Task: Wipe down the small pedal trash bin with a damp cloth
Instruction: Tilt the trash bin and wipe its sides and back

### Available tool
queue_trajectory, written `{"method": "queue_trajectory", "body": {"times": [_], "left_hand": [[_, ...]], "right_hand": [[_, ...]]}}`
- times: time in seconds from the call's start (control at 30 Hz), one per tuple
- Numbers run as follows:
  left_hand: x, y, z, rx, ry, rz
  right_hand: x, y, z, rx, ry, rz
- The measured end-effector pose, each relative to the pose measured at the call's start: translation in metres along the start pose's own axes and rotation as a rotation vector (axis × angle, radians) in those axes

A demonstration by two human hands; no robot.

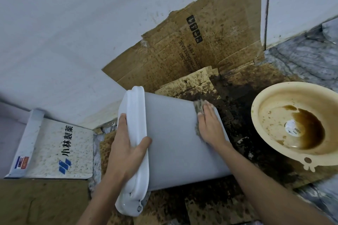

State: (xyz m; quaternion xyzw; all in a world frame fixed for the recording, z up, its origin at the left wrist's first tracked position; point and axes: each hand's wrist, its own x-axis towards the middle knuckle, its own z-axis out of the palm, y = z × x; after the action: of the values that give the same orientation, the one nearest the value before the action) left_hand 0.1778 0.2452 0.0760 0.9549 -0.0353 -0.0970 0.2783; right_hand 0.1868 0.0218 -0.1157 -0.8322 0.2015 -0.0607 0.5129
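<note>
Left hand (126, 150) is gripping the white lid (136, 144), thumb over its front, fingers (122, 120) wrapping behind, holding it shut. Bin (181, 144) is lying tipped on its side on stained cardboard (199, 45), between a printed box (58, 148) and a dirty basin (296, 122). Right hand (210, 126) is pressing flat, fingers together, pinning the cloth (198, 106) near the bin's base end. Mid-wipe on the side wall, I'd say; next move calls for steady strokes toward the lid, then rolling the bin to a fresh face
</note>
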Motion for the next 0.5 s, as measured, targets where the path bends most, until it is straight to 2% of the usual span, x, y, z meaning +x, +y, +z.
{"method": "queue_trajectory", "body": {"times": [0.1, 0.23, 0.33, 0.4, 0.5], "left_hand": [[0.0, -0.001, -0.002, 0.021, -0.001, 0.002], [0.0, -0.002, -0.003, 0.034, 0.0, 0.013], [-0.001, -0.004, -0.002, 0.044, 0.004, 0.021], [0.0, -0.006, -0.001, 0.053, 0.011, 0.028], [0.001, -0.006, -0.001, 0.065, 0.024, 0.042]], "right_hand": [[0.024, -0.03, 0.003, 0.025, -0.013, -0.049], [-0.014, -0.06, 0.011, 0.112, -0.097, -0.339], [-0.058, -0.045, 0.007, 0.118, -0.157, -0.52], [-0.067, -0.028, 0.001, 0.108, -0.172, -0.513], [-0.049, -0.02, -0.002, 0.052, -0.117, -0.299]]}}
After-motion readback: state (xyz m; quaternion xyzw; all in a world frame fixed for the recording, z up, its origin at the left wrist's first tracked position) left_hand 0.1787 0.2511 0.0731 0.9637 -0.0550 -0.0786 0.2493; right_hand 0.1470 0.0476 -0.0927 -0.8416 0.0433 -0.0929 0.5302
